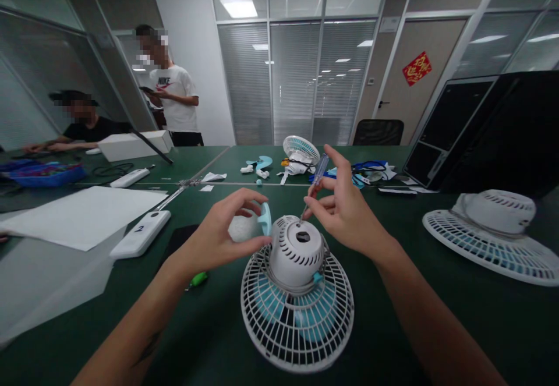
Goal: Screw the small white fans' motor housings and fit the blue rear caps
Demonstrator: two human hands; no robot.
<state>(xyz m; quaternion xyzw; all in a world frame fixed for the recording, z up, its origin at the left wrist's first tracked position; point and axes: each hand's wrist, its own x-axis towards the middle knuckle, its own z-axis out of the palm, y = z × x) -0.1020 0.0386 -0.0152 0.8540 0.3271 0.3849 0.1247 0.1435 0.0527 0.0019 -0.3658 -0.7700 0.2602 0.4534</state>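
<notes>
A small white fan (pixel 297 322) with light blue blades lies grille-down on the table in front of me. Its motor housing (pixel 286 258) faces up, with a dark opening in the top. Between the thumb and fingers of my left hand (pixel 231 229) is a light blue plastic piece (pixel 265 219), right beside the housing; whether it is joined to the fan, I cannot tell. My right hand (pixel 343 205) grips a screwdriver (pixel 321 167) by its clear handle, tilted, its tip at the top of the housing near the opening.
Another fan (pixel 484 252) lies at the right, below a large black monitor (pixel 493 124). A third fan (pixel 300 153) and loose blue and white parts are farther back. White power strips (pixel 142 234), paper (pixel 91 211) and a green-handled tool (pixel 198 279) lie left. Two people are beyond the table.
</notes>
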